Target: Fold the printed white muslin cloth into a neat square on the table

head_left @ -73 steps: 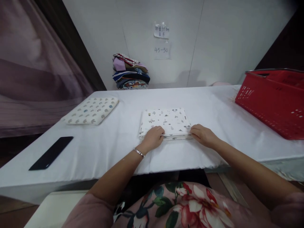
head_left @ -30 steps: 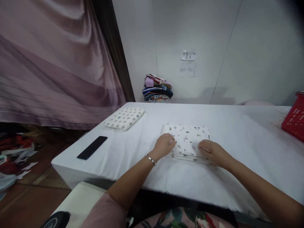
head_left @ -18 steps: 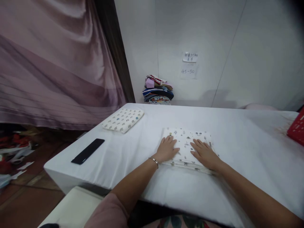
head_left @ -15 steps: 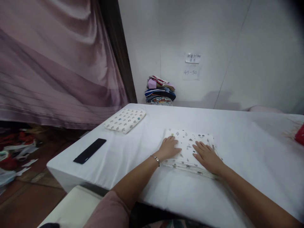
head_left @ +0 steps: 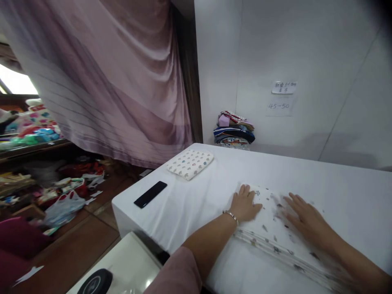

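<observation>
A folded white cloth with small grey and dark prints (head_left: 272, 228) lies in layers on the white-covered table (head_left: 183, 208). My left hand (head_left: 245, 205) rests flat on its left part, fingers spread, a bracelet at the wrist. On or just over the cloth's right part is my right hand (head_left: 309, 218), fingers stretched out and somewhat blurred by motion. Further left on the table sits a second folded cloth with grey mushroom-like prints (head_left: 190, 163). A black phone-like slab (head_left: 150, 194) lies nearer the table's left edge.
Behind the table a pile of folded fabrics (head_left: 234, 130) stands against the wall. A pink curtain (head_left: 131, 81) hangs at the left. Below it, a plastic bag (head_left: 64, 208) and clutter lie on the floor. A pale box-like surface (head_left: 128, 261) stands by the table's front left.
The view has swung left, so table and cloths appear further right. My right hand has moved over the cloth's right part, blurred. My left hand still lies on the cloth.
</observation>
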`<state>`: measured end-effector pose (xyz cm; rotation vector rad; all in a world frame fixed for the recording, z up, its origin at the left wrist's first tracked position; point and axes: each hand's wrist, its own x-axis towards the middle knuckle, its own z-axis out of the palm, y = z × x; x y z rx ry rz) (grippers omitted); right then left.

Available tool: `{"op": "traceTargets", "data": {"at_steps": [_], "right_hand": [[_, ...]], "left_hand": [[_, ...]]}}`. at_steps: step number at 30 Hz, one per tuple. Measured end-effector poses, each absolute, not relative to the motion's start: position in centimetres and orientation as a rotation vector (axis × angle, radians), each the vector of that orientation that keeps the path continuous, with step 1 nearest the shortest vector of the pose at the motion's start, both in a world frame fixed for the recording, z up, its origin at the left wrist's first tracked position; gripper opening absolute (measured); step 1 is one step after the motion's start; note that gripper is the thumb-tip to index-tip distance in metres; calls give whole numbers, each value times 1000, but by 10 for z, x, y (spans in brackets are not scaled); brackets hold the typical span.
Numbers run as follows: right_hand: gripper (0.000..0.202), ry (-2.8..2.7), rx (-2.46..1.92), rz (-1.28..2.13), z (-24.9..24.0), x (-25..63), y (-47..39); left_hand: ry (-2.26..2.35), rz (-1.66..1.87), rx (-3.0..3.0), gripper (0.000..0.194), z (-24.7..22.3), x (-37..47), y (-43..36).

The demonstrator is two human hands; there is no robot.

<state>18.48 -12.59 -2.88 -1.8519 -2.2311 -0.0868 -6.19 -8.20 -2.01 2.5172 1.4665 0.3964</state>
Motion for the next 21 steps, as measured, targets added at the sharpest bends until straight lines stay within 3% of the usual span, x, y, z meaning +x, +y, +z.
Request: {"op": "traceTargets", "data": {"at_steps": [6, 11, 16, 21], "right_hand": [[65, -2159, -2127, -98, -37, 204, -88], [60, -2164, -2082, -123, -37, 202, -94], [62, -1960, -2041, 30, -29, 205, -104], [71, -1568, -2077, 311, -37, 224, -140]], "left_hand": [[1479, 397, 2553, 60, -21, -62, -79], [1476, 429, 2540, 56, -21, -61, -76], [1525, 552, 2355, 52, -17, -67, -76], [1732, 647, 2047, 60, -8, -85, -86]]}}
